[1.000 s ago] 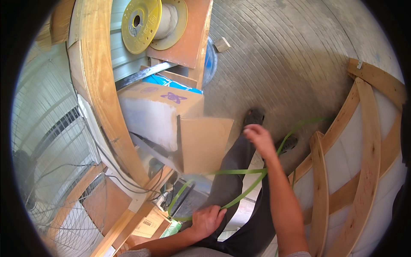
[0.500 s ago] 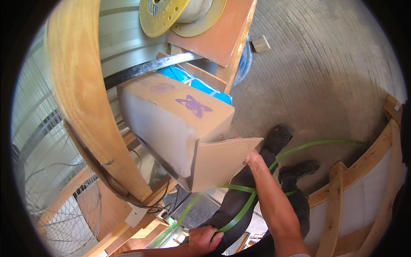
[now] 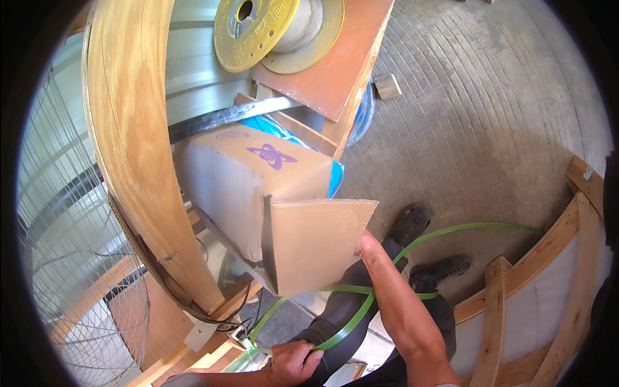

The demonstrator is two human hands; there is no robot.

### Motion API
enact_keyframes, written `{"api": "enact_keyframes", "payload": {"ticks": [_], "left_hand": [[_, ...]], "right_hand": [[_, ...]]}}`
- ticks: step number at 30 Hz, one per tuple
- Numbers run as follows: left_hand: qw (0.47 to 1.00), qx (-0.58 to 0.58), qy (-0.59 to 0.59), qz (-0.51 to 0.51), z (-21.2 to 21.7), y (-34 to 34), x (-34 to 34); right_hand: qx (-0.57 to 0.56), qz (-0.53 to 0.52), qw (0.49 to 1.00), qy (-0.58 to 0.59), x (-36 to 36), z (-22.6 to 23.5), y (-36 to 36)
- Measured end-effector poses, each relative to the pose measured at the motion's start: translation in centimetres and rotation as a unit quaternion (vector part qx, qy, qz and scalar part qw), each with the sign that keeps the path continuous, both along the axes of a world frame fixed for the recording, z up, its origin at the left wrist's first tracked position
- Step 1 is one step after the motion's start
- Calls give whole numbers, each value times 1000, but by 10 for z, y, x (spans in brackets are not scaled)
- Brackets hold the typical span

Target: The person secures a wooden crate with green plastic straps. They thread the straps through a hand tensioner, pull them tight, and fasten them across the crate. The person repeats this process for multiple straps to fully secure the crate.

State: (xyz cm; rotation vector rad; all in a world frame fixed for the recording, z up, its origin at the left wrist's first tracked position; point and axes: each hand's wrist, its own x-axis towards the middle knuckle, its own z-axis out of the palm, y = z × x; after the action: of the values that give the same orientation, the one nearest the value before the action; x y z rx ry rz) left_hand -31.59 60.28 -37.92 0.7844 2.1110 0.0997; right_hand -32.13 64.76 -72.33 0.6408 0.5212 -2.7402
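A cardboard box (image 3: 293,174) with purple print on top stands in the middle, its near end open. One flap (image 3: 322,242) of it sticks out toward me. My right hand (image 3: 367,245) reaches behind the flap's right edge; its fingers are hidden there. Lower down, my left hand (image 3: 293,361) is closed around a green strap (image 3: 351,322). The strap loops left below the flap, crosses near my right forearm and trails off right across the floor.
A bent wooden beam (image 3: 132,155) and a wire mesh (image 3: 84,258) flank the box at left. A yellow spool (image 3: 255,32) sits on a brown board behind, with a blue package (image 3: 335,179) beside the box. A wooden frame (image 3: 496,309) stands at right.
The view has shifted slightly, and the box and its flap show a little farther left. My left hand keeps the strap, and my right hand is still behind the flap.
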Motion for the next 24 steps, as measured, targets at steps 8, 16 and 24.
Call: {"api": "enact_keyframes", "payload": {"ticks": [8,16,24], "left_hand": [[1000,5,-4,12,2,-14,-12],[998,-4,27,59,0,-27,-18],[985,-10,45,165,-2,-53,1]], "right_hand": [[74,50,996,-5,9,53,-46],[76,67,994,-37,2,56,-58],[42,35,995,-81,-3,48,-38]]}}
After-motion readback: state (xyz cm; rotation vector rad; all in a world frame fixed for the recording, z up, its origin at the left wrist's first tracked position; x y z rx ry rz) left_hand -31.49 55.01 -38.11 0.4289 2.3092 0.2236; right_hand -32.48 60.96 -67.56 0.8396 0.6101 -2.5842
